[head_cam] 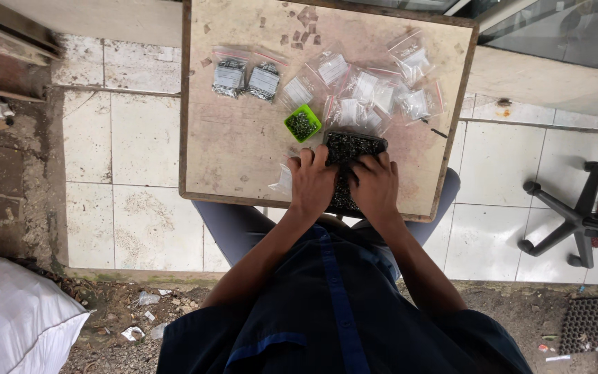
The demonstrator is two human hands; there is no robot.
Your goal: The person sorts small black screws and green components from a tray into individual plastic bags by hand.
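Both hands sit on the black tray (351, 156) of small dark parts at the near edge of the surface (243, 145), right in front of the person. The tray's long axis runs away from the body, near end by the surface's front edge, far end toward the bags.

Left hand (311, 181) lies on the tray's left side, fingers spread and flat, pointing away from the body; can't tell if anything is pinched under them. Right hand (375, 183) lies on the tray's right side, fingers also spread, pressing on the parts; no grip visible there either. The two hands are just beside each other w/ a narrow strip of parts showing between them.

Green cup (302, 123) w/ dark parts stands just beyond the tray's far left corner, so it lies ahead of the left hand & that hand is the nearer one. A clear bag (283, 181) lies just left of the left hand near the surface's edge.

Further back: two bags of dark parts (246, 77) far left, and a cluster of clear zip bags (375, 90) far right, beyond the tray, closer to the right hand. Office chair base (576, 218) stands on the tiled floor, well apart on the right.
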